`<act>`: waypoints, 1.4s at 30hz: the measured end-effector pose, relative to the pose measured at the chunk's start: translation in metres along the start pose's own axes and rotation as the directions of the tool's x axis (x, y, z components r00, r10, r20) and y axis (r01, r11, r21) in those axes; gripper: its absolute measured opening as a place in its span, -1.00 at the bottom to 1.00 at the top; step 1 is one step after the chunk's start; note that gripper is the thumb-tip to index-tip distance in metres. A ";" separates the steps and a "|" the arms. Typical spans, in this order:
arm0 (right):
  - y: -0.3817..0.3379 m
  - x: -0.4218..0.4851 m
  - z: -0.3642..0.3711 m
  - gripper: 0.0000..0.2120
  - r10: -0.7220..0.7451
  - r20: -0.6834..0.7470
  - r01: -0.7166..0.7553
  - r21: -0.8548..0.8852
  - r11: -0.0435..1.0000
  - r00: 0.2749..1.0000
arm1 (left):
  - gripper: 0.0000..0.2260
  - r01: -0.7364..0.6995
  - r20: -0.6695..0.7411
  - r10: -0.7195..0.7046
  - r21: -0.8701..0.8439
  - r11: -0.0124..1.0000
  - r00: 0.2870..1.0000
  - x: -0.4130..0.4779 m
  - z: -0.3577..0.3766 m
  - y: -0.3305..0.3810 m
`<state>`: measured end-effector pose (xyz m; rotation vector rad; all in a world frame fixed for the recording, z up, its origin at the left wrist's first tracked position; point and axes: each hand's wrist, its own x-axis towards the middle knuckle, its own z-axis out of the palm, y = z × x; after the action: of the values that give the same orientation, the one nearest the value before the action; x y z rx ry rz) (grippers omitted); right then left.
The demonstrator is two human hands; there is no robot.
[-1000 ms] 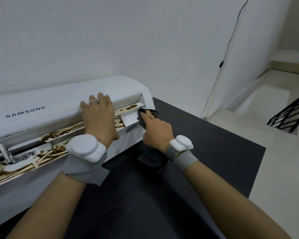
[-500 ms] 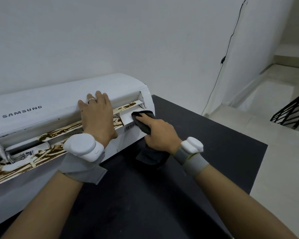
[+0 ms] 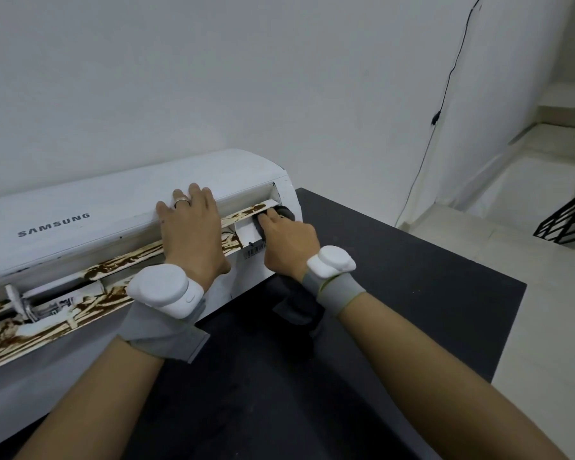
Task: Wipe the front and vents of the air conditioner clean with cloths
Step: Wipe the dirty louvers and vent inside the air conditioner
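Head view: air conditioner (image 3: pixel 90 207) lies on the black table (image 3: pixel 395 293), long axis left-right, vent slot facing near. Left hand (image 3: pixel 190 234) flat, fingers straight, on the front panel. Right hand (image 3: pixel 287 240) grips dark cloth (image 3: pixel 284 212), pressing it into the vent's right end.

A home's stair landing: tiled steps (image 3: pixel 478 227), black railing (image 3: pixel 568 224), white wall (image 3: pixel 213 78).

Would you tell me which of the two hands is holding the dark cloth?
The right hand grips the dark cloth at the right end of the vent; the left hand, wearing a ring, rests flat and empty on the air conditioner.
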<state>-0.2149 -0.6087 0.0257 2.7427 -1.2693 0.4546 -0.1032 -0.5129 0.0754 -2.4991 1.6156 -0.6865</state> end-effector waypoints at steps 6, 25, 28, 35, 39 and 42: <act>0.017 -0.018 0.007 -0.38 0.017 -0.042 -0.017 -0.001 1.000 0.999 | -0.02 -0.021 -0.010 0.021 -0.004 1.000 1.000 -0.002 0.003 -0.007; 0.008 -0.033 0.018 -0.61 -0.041 -0.276 0.168 0.455 0.874 0.960 | -0.05 -0.027 0.023 0.027 0.005 1.000 0.999 0.001 0.000 -0.006; 0.013 -0.044 0.011 -0.66 -0.171 -0.312 0.287 0.377 0.881 0.935 | -0.04 -0.032 0.034 0.031 0.023 0.999 0.999 0.002 -0.001 -0.006; 0.012 -0.032 -0.002 -0.71 -0.043 -0.365 0.189 0.373 0.909 0.930 | 0.05 -0.067 0.048 0.067 0.002 0.998 0.997 0.000 -0.004 -0.013; -0.001 -0.036 0.009 -0.73 -0.131 -0.339 0.262 0.377 0.888 0.932 | -0.01 -0.075 0.024 0.076 -0.022 0.997 0.997 0.001 -0.003 -0.015; 0.006 -0.031 0.003 -0.77 -0.109 -0.335 0.230 0.347 0.909 0.936 | -0.02 -0.063 0.018 0.064 -0.045 0.997 0.998 0.001 -0.003 -0.016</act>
<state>-0.2378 -0.5908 0.0135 2.8871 -0.9307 1.1719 -0.0909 -0.5062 0.0828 -2.4637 1.7138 -0.6236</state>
